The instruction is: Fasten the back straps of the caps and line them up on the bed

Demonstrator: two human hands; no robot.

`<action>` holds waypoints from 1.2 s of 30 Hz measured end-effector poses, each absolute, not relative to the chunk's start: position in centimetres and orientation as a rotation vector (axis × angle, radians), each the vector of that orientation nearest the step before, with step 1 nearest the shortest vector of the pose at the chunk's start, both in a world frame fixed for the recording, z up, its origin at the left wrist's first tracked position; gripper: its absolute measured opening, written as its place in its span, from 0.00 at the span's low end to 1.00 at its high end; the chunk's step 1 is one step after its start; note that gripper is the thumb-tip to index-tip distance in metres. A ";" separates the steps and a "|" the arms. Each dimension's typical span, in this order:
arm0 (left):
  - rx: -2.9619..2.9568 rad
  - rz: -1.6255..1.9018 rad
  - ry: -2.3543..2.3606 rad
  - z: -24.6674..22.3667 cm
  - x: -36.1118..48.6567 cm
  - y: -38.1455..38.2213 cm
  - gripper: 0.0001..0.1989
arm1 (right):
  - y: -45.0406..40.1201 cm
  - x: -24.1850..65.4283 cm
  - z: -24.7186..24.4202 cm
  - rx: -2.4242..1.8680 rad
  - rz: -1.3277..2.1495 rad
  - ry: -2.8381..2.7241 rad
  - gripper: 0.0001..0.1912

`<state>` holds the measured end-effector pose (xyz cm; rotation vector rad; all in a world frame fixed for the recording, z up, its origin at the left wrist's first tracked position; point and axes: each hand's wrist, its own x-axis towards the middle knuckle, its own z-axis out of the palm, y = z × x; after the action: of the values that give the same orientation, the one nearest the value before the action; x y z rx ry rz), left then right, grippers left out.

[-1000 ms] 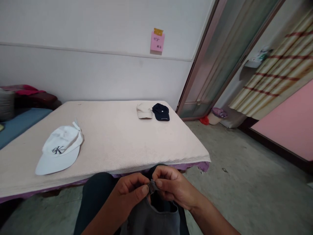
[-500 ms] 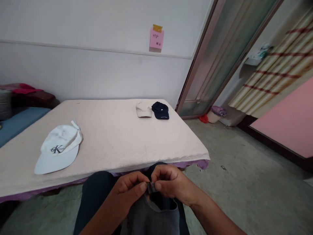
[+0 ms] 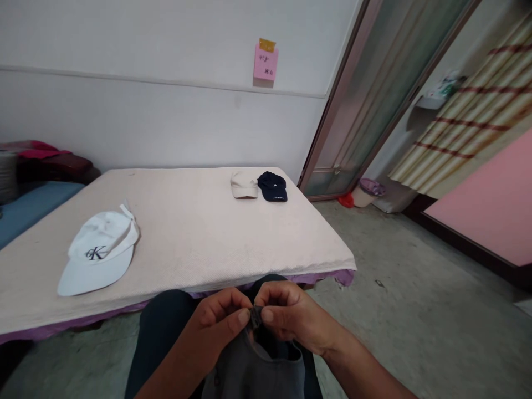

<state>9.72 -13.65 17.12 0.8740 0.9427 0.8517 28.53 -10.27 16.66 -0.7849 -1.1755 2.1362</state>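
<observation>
A dark grey cap (image 3: 260,374) rests on my lap, its opening facing up. My left hand (image 3: 224,318) pinches one side of the cap's strap at the back, thumb against fingers. Close beside it, my right hand (image 3: 291,313) pinches the other side of the strap. The strap's small fastening lies between the fingertips and is partly hidden. On the bed's left side lies a white cap (image 3: 100,252) with black letters. A beige cap (image 3: 244,185) and a navy cap (image 3: 273,187) sit side by side near the bed's far right.
The bed (image 3: 191,233) has a pale cover and stands against a white wall. My knees (image 3: 164,321) are at its front edge. At the right are a sliding door, a bin (image 3: 366,193) and a striped curtain (image 3: 465,111).
The strap's ends have turned slightly between my fingertips, and my right hand has shifted a little to the left. Both hands keep their hold.
</observation>
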 end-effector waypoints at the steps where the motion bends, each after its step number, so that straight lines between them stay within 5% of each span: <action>1: 0.870 0.857 0.939 17.2 9.8 -13.6 0.12 | -10.3 28.5 16.6 -0.773 2.145 -1.172 0.16; 36: 1.125 0.789 1.117 16.9 9.5 -14.2 0.07 | -10.4 28.5 17.4 -0.913 2.028 -1.420 0.16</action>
<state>9.48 -14.21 16.90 1.1246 1.1169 0.7889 28.52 -10.35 17.36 -0.9132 -1.4197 2.0277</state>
